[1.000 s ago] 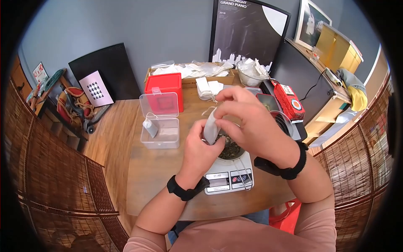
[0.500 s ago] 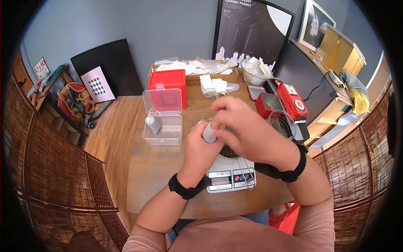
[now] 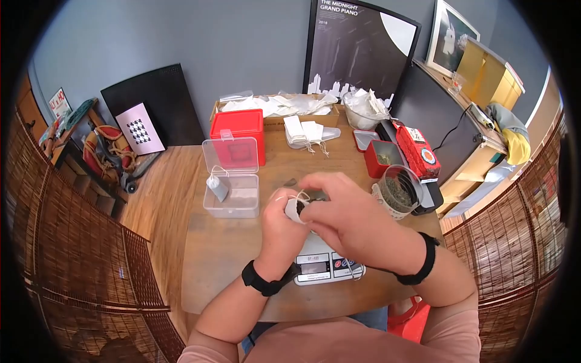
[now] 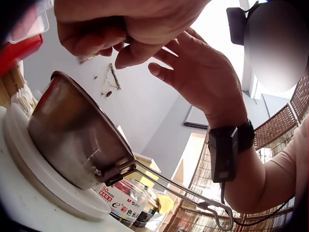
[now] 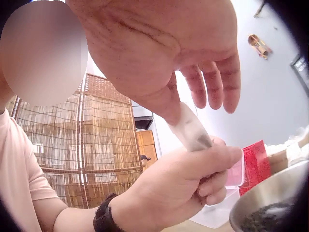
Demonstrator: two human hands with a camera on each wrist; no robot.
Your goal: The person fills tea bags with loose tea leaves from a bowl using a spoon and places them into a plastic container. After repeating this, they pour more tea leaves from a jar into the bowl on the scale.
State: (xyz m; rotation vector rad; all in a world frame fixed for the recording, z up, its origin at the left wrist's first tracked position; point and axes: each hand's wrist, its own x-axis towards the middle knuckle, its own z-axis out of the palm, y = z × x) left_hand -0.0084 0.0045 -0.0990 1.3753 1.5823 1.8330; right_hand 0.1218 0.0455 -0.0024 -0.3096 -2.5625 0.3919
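In the head view, my left hand (image 3: pixel 282 233) grips a small white bag (image 3: pixel 292 210) upright, dark leaves showing at its mouth. My right hand (image 3: pixel 351 221) is at the bag's rim; in the right wrist view its thumb and a partly hidden finger pinch the bag (image 5: pixel 190 130), while the other fingers extend. A metal bowl (image 4: pixel 77 130) with a wire handle stands on the white scale (image 3: pixel 315 272), below my hands; leaves (image 5: pixel 270 217) lie in it. The bag is not clearly seen in the left wrist view.
A clear open box (image 3: pixel 233 209) holds a filled bag (image 3: pixel 217 189) at left, before a red box (image 3: pixel 245 125). Flat white bags (image 3: pixel 304 132) lie behind my hands. A round leaf container (image 3: pixel 396 196) and a red tin (image 3: pixel 378 163) stand at right.
Both hands have come lower and nearer my body with the bag. Its mouth now faces up, showing dark contents. The leaf container at right shows more fully.
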